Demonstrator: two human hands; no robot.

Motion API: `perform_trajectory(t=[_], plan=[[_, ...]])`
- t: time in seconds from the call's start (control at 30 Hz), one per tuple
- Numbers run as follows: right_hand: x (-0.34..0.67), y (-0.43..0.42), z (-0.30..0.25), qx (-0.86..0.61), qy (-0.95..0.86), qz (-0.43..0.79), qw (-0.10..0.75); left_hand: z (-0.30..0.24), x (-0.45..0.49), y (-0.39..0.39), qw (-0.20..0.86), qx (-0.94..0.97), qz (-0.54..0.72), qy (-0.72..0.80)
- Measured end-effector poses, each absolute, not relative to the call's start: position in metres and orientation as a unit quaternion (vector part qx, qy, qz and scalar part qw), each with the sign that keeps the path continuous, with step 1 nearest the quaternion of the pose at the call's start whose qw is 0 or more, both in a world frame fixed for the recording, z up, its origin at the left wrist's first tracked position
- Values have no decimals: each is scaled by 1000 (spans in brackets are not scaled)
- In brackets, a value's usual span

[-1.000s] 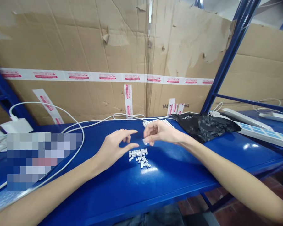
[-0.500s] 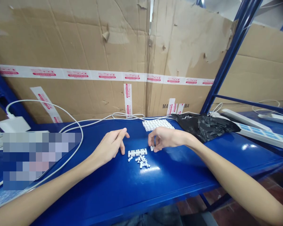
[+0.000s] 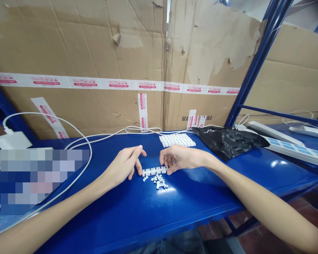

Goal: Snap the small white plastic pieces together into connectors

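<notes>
On the blue steel table top (image 3: 116,211) lies a short row of small white plastic parts (image 3: 155,171) joined side by side. Just below it sits a loose heap of similar parts (image 3: 158,182). My left hand (image 3: 124,164) rests at the row's left end, its fingertips nearly touching it and holding nothing visible. My right hand (image 3: 181,157) reaches from the right, its fingertips down at the row's right end. Farther back lies a larger white block of joined parts (image 3: 177,140), which neither hand touches.
A black plastic bag (image 3: 228,142) lies right of the block, with a white power strip (image 3: 291,150) beyond it. A white cable (image 3: 76,137) loops along the table's back. A pixelated patch (image 3: 42,181) hides the left. Cardboard (image 3: 116,46) stands behind.
My right hand has moved left, and the single white piece it was near now sits at the row's right end. My left hand has barely moved.
</notes>
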State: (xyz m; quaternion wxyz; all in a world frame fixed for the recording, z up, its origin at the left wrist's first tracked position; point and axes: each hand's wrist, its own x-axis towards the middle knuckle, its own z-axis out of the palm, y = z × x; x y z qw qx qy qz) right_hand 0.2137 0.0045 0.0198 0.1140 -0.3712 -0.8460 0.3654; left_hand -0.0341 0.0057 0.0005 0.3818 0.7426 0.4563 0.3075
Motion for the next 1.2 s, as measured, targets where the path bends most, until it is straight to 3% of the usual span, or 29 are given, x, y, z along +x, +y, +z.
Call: perform_trajectory(t=[0.2,0.37,0.5,0.67,0.8,0.9,1.0,1.2], plan=[[221,9,26,-357,-862,344,106,0,-35,6,380,746,306,453],[257,29,42,-466,-856,169,149,-1,-36,10,372,749,311,451],[280,44,45,-551,-825,60,113,-1,-37,12,368,752,308,451],[281,51,36,-562,-823,50,60,-2,-38,11,366,756,307,448],[266,40,39,-548,-831,35,90,-2,-37,11,362,756,313,446],[247,21,40,-454,-872,142,116,-1,-36,10,366,749,319,450],[228,2,36,-405,-877,250,68,-1,-35,9,369,746,322,451],[216,-9,30,-423,-880,213,29,-4,-36,11,372,746,320,450]])
